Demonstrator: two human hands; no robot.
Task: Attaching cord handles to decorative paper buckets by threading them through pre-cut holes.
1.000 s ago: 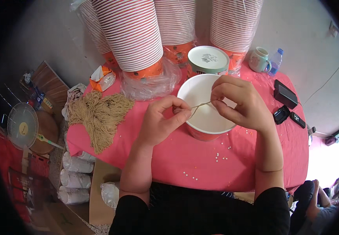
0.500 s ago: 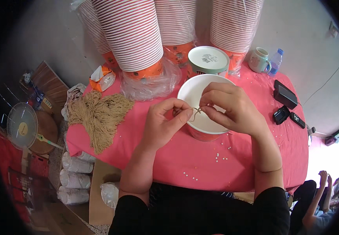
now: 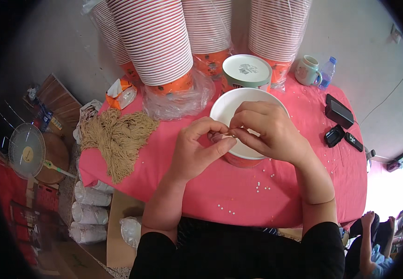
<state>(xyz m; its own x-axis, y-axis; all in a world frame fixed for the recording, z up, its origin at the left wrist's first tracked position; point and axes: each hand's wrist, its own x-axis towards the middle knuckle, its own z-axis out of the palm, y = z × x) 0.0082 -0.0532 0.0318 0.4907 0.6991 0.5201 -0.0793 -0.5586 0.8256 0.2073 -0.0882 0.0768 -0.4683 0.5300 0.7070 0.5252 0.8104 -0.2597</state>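
My left hand and my right hand meet above the near part of an open white paper bucket. Both hands pinch a thin tan string, of which only a small bit shows between the fingertips. The thumbs and index fingers almost touch, and the fingers hide most of the string. To the left, a loose bundle of tan strings lies spread on the pink tablecloth. Directly behind the open bucket stands a lidded bucket.
Tall stacks of paper buckets line the back. An orange packet lies at left; a mug, a bottle and a black box are at right. Small white discs dot the cloth. Another person's arm shows lower right.
My fingertips have come closer together, and my right hand has shifted slightly left. The string's loop and loose end, visible before, are now mostly covered. The other person's hands have moved apart.
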